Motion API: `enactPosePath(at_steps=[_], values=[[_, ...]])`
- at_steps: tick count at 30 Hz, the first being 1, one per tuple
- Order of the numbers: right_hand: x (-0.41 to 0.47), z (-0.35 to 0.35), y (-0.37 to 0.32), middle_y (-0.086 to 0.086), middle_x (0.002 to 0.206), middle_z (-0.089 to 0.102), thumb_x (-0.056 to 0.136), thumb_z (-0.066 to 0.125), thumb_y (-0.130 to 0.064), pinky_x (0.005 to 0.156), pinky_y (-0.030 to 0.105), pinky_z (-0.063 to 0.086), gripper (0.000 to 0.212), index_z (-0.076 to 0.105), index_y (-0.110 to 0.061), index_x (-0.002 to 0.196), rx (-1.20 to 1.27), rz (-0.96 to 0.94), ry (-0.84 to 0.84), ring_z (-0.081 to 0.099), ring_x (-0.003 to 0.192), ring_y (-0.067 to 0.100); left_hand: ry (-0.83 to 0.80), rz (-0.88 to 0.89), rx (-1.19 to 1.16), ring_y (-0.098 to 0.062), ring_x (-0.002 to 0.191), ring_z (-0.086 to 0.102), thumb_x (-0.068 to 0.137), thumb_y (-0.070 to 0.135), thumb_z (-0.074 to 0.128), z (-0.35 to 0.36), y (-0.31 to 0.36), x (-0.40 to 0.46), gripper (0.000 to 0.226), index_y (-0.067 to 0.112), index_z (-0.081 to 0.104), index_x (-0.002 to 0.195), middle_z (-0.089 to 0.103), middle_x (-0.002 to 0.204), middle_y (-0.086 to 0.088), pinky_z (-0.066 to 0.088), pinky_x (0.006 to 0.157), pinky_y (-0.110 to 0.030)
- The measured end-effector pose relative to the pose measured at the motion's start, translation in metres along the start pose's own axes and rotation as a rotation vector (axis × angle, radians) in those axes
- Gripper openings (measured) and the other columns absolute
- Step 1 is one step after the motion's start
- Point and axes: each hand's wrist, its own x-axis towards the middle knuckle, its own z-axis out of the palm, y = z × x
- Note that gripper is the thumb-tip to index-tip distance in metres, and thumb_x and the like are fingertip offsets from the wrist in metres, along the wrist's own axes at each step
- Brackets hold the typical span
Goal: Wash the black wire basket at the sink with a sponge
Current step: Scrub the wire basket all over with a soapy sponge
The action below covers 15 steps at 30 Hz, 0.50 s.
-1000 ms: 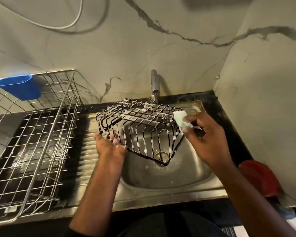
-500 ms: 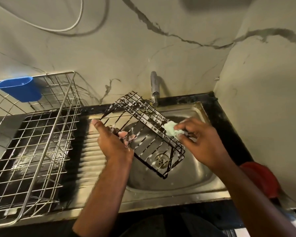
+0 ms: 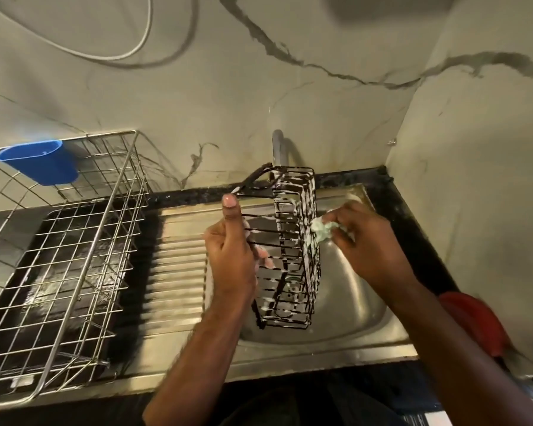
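The black wire basket [image 3: 293,241], streaked with white soap foam, is held on edge above the steel sink bowl [image 3: 360,305]. My left hand [image 3: 231,250] grips its left side, thumb up along the wires and fingers curled through them. My right hand [image 3: 366,241] pinches a pale green sponge [image 3: 320,230] and presses it against the basket's right side. The tap [image 3: 278,147] stands just behind the basket's top end.
A steel dish rack [image 3: 59,265] sits on the counter to the left, with a blue plastic cup [image 3: 40,161] hung on its back rim. The ribbed drainboard [image 3: 179,265] lies between rack and bowl. A red object [image 3: 474,321] lies at the right counter edge. Marble walls close the corner.
My left hand has turned the basket from lying flat over the bowl to standing on edge. My right hand with the sponge moved from the top corner to the right side.
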Motion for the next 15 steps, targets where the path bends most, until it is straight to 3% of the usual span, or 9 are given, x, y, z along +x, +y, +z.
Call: enactPosePath(at_steps=[3, 5, 7, 11, 15], values=[[0.004, -0.012, -0.009, -0.007, 0.104, 0.066, 0.085, 0.073, -0.002, 0.08, 0.025, 0.053, 0.027, 0.071, -0.021, 0.103, 0.058, -0.011, 0.135, 0.064, 0.094, 0.009, -0.03, 0.097, 0.109, -0.022, 0.032, 0.033, 0.088, 0.066, 0.058, -0.005, -0.004, 0.003, 0.073, 0.002, 0.041, 0.058, 0.029, 0.047, -0.009, 0.04, 0.032, -0.025], [0.005, -0.02, -0.025, -0.004, 0.109, 0.067, 0.088, 0.071, -0.002, 0.087, 0.027, 0.054, 0.025, 0.071, -0.014, 0.109, 0.187, -0.093, 0.195, 0.065, 0.103, 0.01, -0.062, 0.174, 0.183, -0.032, 0.031, 0.027, 0.091, 0.063, 0.057, -0.007, -0.007, 0.003, 0.076, 0.0, 0.034, 0.056, 0.026, 0.046, -0.021, 0.034, 0.029, -0.027], [0.004, -0.024, -0.035, 0.001, 0.111, 0.068, 0.088, 0.071, 0.001, 0.089, 0.028, 0.053, 0.024, 0.071, -0.008, 0.111, 0.227, -0.164, 0.214, 0.066, 0.105, 0.013, -0.098, 0.211, 0.223, -0.039, 0.03, 0.028, 0.09, 0.064, 0.058, -0.008, -0.008, 0.002, 0.072, 0.005, 0.039, 0.053, 0.028, 0.045, -0.027, 0.029, 0.03, -0.03], [0.006, -0.031, -0.035, 0.008, 0.106, 0.067, 0.086, 0.07, 0.005, 0.086, 0.039, 0.056, 0.02, 0.072, -0.004, 0.104, 0.257, -0.188, 0.251, 0.067, 0.103, 0.018, -0.156, 0.28, 0.296, -0.018, 0.034, 0.027, 0.095, 0.058, 0.057, -0.01, -0.01, 0.003, 0.056, 0.029, 0.04, 0.05, 0.031, 0.042, 0.003, 0.025, 0.039, -0.023], [0.006, -0.035, -0.047, 0.004, 0.107, 0.067, 0.086, 0.07, 0.004, 0.09, 0.029, 0.053, 0.024, 0.072, -0.011, 0.104, 0.329, -0.282, 0.063, 0.066, 0.106, 0.015, -0.196, 0.367, 0.365, -0.017, 0.038, 0.024, 0.097, 0.049, 0.058, -0.008, -0.009, 0.001, 0.056, 0.03, 0.037, 0.049, 0.03, 0.044, 0.008, 0.02, 0.042, -0.026]])
